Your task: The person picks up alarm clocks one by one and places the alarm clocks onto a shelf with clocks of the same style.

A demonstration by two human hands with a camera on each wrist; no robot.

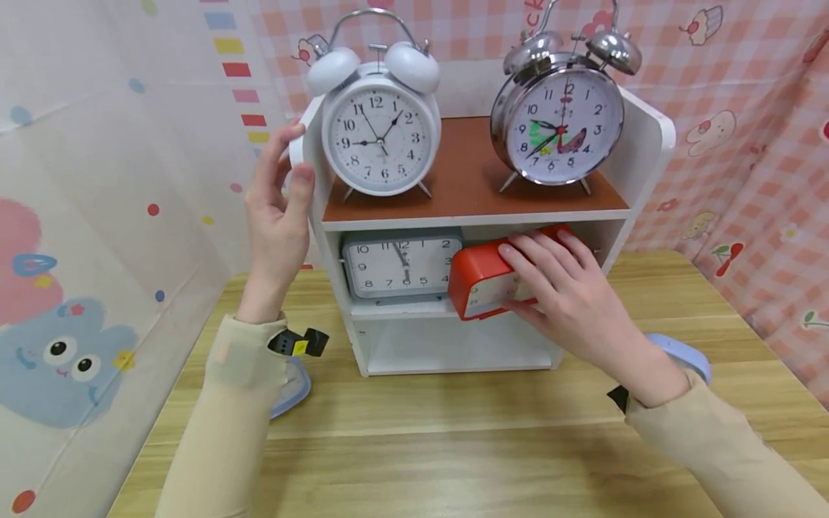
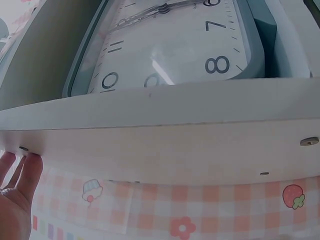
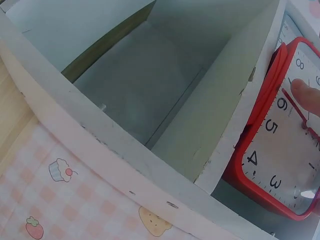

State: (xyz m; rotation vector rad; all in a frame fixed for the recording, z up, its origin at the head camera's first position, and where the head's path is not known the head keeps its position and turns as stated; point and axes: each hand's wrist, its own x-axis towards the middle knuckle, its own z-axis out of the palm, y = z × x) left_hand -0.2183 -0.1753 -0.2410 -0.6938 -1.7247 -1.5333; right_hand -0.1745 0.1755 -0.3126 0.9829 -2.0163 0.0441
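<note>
My right hand holds a red alarm clock, fingers over its top and thumb on its dial. The clock sits angled at the front of the middle compartment, its left end jutting out past the shelf board. Beside it stands a grey-blue rectangular clock. At the upper left, my left hand rests its fingertips against the side panel of the white shelf unit. In the left wrist view, the fingers touch the panel's outer face fairly straight.
A white twin-bell alarm clock and a silver twin-bell alarm clock stand on the brown top board. The unit stands on a wooden table. Pale blue rounded objects show near both wrists. Patterned cloth hangs behind.
</note>
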